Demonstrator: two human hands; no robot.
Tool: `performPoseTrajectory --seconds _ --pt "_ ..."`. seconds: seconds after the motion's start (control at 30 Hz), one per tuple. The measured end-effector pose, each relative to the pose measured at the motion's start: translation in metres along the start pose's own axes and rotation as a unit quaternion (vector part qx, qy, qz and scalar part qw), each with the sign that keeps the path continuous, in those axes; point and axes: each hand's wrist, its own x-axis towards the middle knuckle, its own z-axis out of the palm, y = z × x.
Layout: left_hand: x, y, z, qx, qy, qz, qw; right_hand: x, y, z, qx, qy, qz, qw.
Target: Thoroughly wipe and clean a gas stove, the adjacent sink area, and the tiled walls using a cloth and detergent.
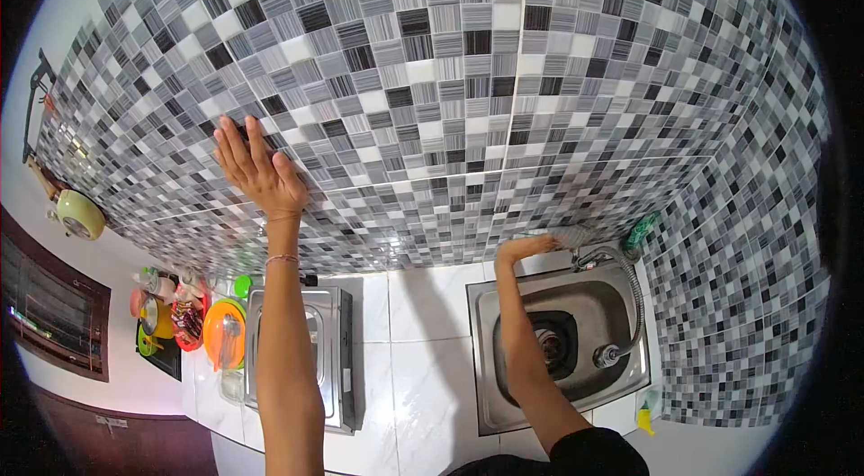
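My left hand (261,172) lies flat against the tiled wall (432,89), fingers stretched out and nothing in it. Low on the wall behind the sink, my right hand (529,247) is bent over a thin greyish cloth (572,237). The cloth lies close to the tiles, beside the faucet (605,256); its pattern blends with them and the fingertips are partly hidden. My right forearm passes over the steel sink (483,314), which has a dark round-holed piece (560,343) in its basin.
A steel gas stove (346,359) stands under my left forearm. Farther left are an orange bowl (216,341), a red basket (187,323) and a green pot (81,214) hanging on the wall. Right of the faucet sits a green scrubber (641,231); a yellow thing (644,420) lies near the sink's corner.
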Motion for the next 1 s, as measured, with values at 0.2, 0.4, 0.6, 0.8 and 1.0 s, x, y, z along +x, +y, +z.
performPoseTrajectory --seconds 0.2,0.4,0.6,0.8,1.0 --pt "-0.003 -0.002 0.000 -0.021 0.010 -0.010 1.000 -0.038 -0.003 -0.012 0.009 -0.036 0.234 0.972" --pt "-0.003 -0.002 -0.001 -0.027 0.008 -0.016 0.999 -0.128 -0.007 -0.027 0.111 -0.116 0.432 0.888" --pt "-0.004 -0.002 -0.002 -0.030 0.009 -0.017 0.999 -0.255 -0.032 -0.034 0.174 -0.222 0.696 0.660" --pt "-0.003 -0.003 -0.001 -0.037 0.014 -0.014 0.999 -0.301 -0.117 -0.039 0.075 -0.412 0.766 0.489" --pt "-0.005 -0.004 -0.004 -0.038 0.004 -0.020 0.999 -0.220 -0.226 -0.039 0.150 -0.631 0.603 0.465"
